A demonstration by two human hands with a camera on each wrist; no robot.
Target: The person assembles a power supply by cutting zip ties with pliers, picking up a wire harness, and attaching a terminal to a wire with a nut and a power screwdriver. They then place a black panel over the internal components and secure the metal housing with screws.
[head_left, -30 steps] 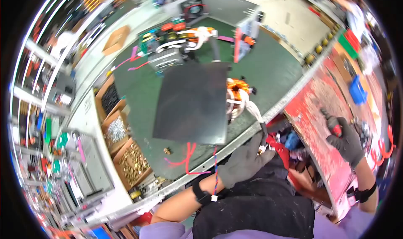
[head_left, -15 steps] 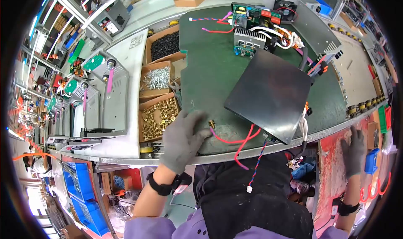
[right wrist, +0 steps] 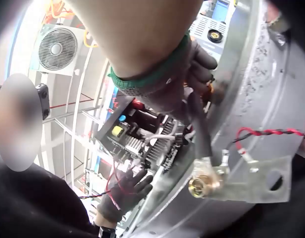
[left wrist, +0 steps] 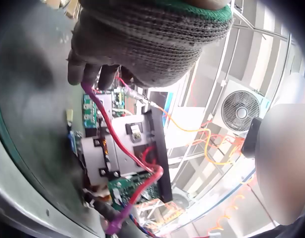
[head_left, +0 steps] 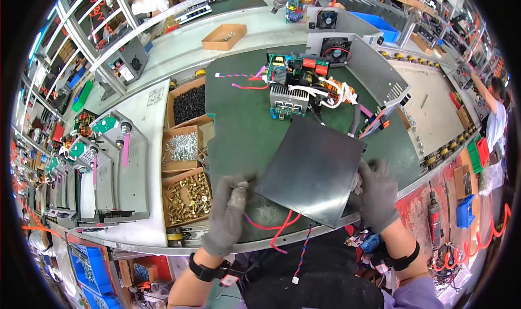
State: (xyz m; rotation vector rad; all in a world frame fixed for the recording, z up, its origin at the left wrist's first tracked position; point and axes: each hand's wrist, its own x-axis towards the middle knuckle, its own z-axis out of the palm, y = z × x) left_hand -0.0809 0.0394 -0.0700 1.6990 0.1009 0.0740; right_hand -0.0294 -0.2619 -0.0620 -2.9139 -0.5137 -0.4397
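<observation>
Sitting at nine o'clock from the dark panel (head_left: 312, 170), a box of brass fittings (head_left: 187, 200) is resting beside the green-topped table (head_left: 239, 141). The left hand (head_left: 223, 217) is hovering around eight o'clock, open, its fingers standing apart; its fingertips are lying right by the purple end of a red cable (left wrist: 156, 173), and whether they are touching isn't showing. Loose as it's looping, that cable could be snagging on a finger and tugging at its connection. Towards twelve o'clock, a circuit board (head_left: 293, 75) is lying on the table with white leads bunching beside it; a careless shove of the panel could be knocking it. The panel itself is sitting mid-table, its near corner reaching the edge, so pressure there could be tipping it. A twisted wire (head_left: 304, 252) is dangling at six o'clock, where the apron could be catching it. At four o'clock, the right hand (head_left: 377, 195) is working close against the panel's edge, beside a dark cable (right wrist: 201, 126) with a pale bracket (right wrist: 237, 191) hanging from it; its grip I can't tell. That bracket, swinging freely, could be scratching the panel.
</observation>
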